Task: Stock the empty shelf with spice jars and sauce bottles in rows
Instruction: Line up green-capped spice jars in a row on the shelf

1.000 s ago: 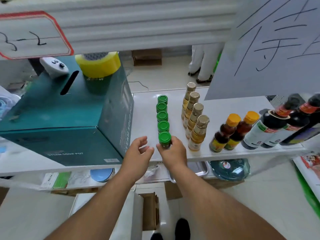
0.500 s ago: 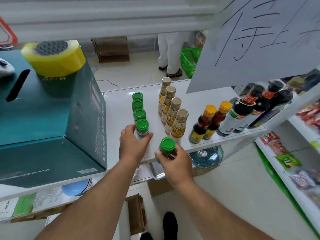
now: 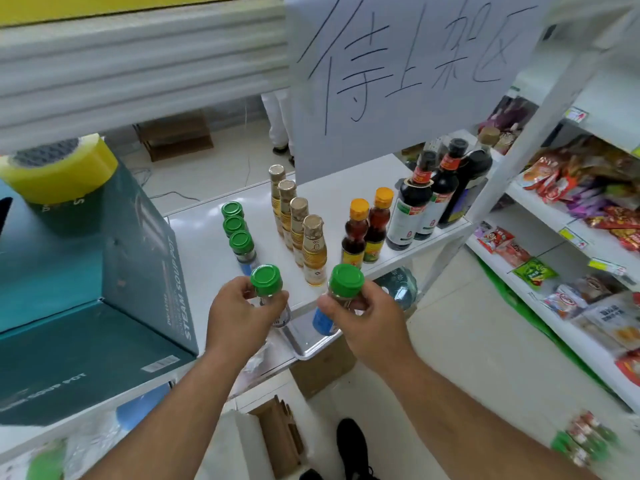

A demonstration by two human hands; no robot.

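My left hand (image 3: 239, 313) grips a green-capped spice jar (image 3: 266, 280) at the front edge of the white shelf (image 3: 204, 251). My right hand (image 3: 367, 317) grips a second green-capped spice jar (image 3: 346, 282), held off the shelf in front of its edge. Three more green-capped jars (image 3: 241, 242) stand in a row running back on the shelf. To their right stand a row of gold-capped oil bottles (image 3: 313, 251), two orange-capped sauce bottles (image 3: 355, 233) and dark soy sauce bottles (image 3: 412, 206).
A teal soup-pot box (image 3: 86, 271) with a yellow tape roll (image 3: 59, 171) on top fills the shelf's left part. A paper sign (image 3: 408, 77) hangs above the shelf. A snack rack (image 3: 571, 244) stands to the right. A metal tray (image 3: 304, 341) sits below the shelf.
My left hand has lifted the front jar out of the row. My right hand has pulled its jar back off the shelf edge. The view has swung to the right.
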